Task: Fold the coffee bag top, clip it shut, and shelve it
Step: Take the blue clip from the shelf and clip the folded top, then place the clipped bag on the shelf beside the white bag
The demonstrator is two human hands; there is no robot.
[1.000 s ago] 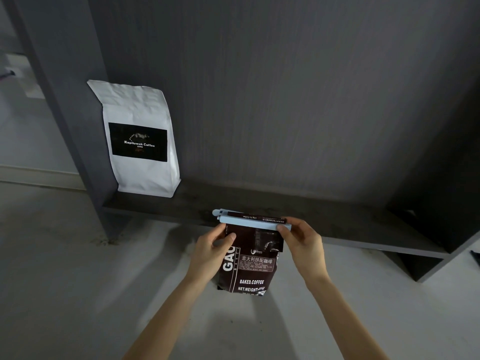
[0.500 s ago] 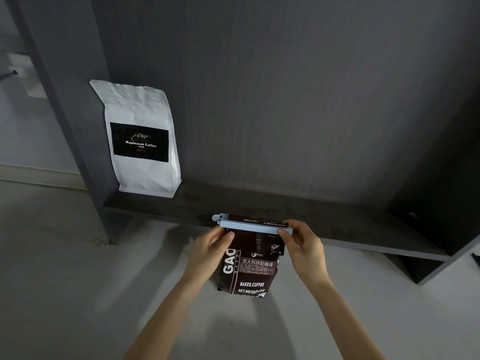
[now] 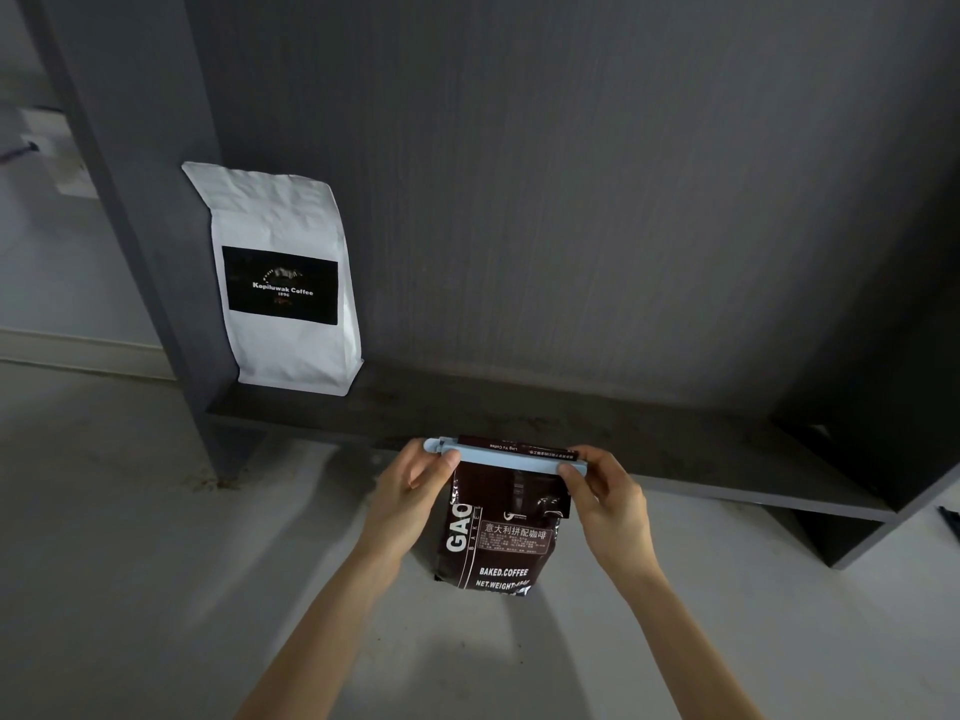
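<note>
Left hand (image 3: 410, 493) and right hand (image 3: 605, 498) each pinch an end of the pale-blue plastic clip (image 3: 506, 458) across the dark-brown foil coffee bag (image 3: 498, 537).

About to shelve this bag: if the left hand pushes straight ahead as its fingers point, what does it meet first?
Probably the shelf board: the left hand, gripping the blue clip on the dark coffee bag, points up toward its front edge. Depth is uncertain.

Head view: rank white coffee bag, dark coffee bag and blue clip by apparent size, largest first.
1. White coffee bag, though farther away.
2. Dark coffee bag, partly hidden by both hands.
3. Blue clip.
</note>
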